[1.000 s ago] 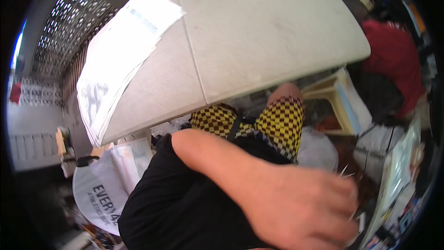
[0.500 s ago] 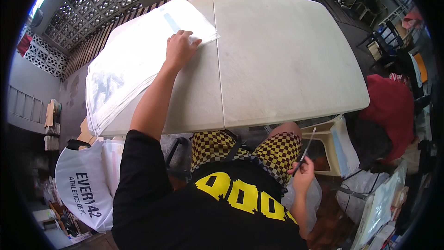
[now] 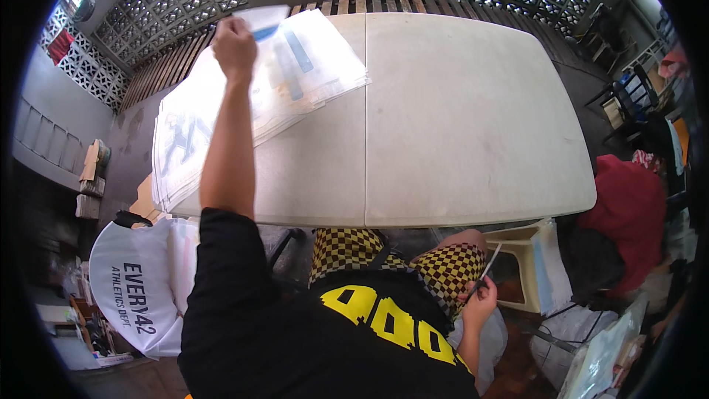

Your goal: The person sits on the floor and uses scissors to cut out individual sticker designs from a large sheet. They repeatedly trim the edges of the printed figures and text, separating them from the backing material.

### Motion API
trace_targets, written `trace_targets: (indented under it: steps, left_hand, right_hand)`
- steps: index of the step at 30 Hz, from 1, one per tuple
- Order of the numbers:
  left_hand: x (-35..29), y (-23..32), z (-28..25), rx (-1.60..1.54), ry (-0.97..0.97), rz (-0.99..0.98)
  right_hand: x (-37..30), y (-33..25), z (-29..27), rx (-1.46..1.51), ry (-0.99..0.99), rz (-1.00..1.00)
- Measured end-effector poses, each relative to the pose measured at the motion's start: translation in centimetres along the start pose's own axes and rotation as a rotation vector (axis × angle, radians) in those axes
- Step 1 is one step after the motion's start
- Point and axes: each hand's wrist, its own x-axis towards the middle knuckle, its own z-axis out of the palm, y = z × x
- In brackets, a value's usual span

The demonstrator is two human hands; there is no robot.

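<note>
A stack of thin white sheets (image 3: 199, 122), partly see-through with faint blue and grey shapes, covers the left part of the white folding table (image 3: 473, 118). My left hand (image 3: 235, 46) is closed above the stack's far left part, gripping the edge of a lifted white sheet (image 3: 267, 17) with a blue strip. Down by my right thigh, my right hand (image 3: 481, 301) is wrapped round the black handle of what looks like a pair of scissors (image 3: 493, 260). Their slim metal blades point up and away from me, and my fingers partly hide the handle.
A white bag (image 3: 133, 288) stands at my left below the table. Under the table's right edge is a cream plastic stool (image 3: 509, 273), beside dark red cloth (image 3: 628, 214). Plastic-wrapped packs (image 3: 605, 355) lie at the lower right. A black chair (image 3: 635, 96) stands further back.
My left hand has moved from the stack's right part to the far left, lifting a sheet's edge and baring blue strips beneath. My right hand keeps holding the scissors by my thigh.
</note>
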Motion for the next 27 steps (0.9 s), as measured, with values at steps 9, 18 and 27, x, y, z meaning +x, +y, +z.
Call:
trace_targets:
  steps: [9, 18, 27]
  left_hand:
    - [-3.1, 9.1, -2.8, 0.095, -0.237, 0.704]
    - [-21.4, 13.1, -6.5, 0.143, -1.312, 0.660]
    - [-28.6, 14.3, -10.2, -0.111, -1.244, 0.766]
  right_hand:
    - [3.0, -5.4, 0.1, 0.148, 0.162, -0.224]
    - [0.3, -9.5, 0.8, 0.303, -0.097, -0.215]
    - [-4.2, -10.9, 2.5, 0.405, -0.270, -0.053]
